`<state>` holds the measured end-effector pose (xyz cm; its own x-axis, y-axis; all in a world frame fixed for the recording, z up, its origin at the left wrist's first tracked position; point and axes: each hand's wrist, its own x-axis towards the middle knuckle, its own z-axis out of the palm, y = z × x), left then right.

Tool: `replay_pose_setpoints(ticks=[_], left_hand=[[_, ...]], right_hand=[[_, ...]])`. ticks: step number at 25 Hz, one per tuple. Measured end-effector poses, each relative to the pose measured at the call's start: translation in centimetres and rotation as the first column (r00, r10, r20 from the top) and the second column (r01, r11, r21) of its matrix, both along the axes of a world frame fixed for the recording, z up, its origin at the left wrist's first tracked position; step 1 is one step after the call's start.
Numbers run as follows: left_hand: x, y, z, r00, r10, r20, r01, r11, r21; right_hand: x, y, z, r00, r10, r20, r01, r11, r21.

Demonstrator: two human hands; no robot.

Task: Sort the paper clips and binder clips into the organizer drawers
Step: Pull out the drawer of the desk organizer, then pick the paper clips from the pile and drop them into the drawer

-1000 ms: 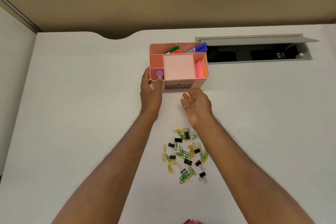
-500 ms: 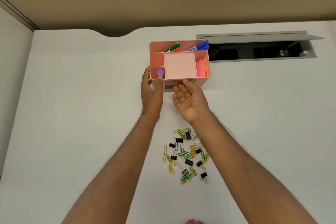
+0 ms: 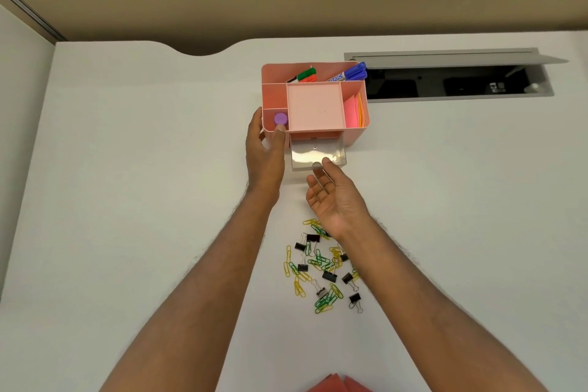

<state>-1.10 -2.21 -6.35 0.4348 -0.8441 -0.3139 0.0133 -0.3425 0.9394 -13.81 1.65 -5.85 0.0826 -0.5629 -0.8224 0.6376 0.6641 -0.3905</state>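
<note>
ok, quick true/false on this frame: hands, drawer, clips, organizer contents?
1. The left hand rests against the pink organizer's front left corner. True.
2. The clear drawer is fully shut. False: it is pulled partway out, with the right hand's fingertips at its front edge.
3. Some clips already lie in the drawer. False: it looks empty; the paper clips and binder clips lie mixed in a pile on the desk.
4. Markers stand in the organizer's back compartment. True.
5. The purple cap sits in the big middle compartment. False: it is in the small front left one.
</note>
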Motion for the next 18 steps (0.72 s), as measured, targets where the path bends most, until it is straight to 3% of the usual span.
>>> replay_pose_setpoints(ticks=[5,8,10,13,16,18], left_hand=[[0.2,0.1,-0.5,1.0,0.008,0.0,-0.008,0.999,0.05],[0.5,2.3,-1.5,1.0,0.017,0.012,-0.019,0.987,0.162],[0.7,5.7,-2.4,0.991,-0.065,0.114,0.047,0.986,0.161],[0.7,11.9,-3.9,0.886,-0.252,0.389,0.227,0.968,0.109],[0.3,17.6,-4.7,0.803,-0.342,0.487,0.326,0.938,0.122],[-0.1,20.5,-4.9,0.77,-0.386,0.507,0.358,0.921,0.157]], right_hand=[[-0.9,0.3,0.3,0.991,0.065,-0.114,-0.071,0.996,-0.049],[-2.9,1.7,0.8,0.922,0.162,-0.352,-0.212,0.972,-0.106],[-4.7,3.4,0.6,0.773,0.218,-0.596,-0.366,0.92,-0.138],[-7.2,6.6,-0.4,0.459,0.242,-0.855,-0.615,0.781,-0.108],[-8.8,10.0,-1.4,0.13,0.206,-0.97,-0.82,0.572,0.011],[-9.4,11.8,-2.0,-0.058,0.124,-0.991,-0.868,0.485,0.111]])
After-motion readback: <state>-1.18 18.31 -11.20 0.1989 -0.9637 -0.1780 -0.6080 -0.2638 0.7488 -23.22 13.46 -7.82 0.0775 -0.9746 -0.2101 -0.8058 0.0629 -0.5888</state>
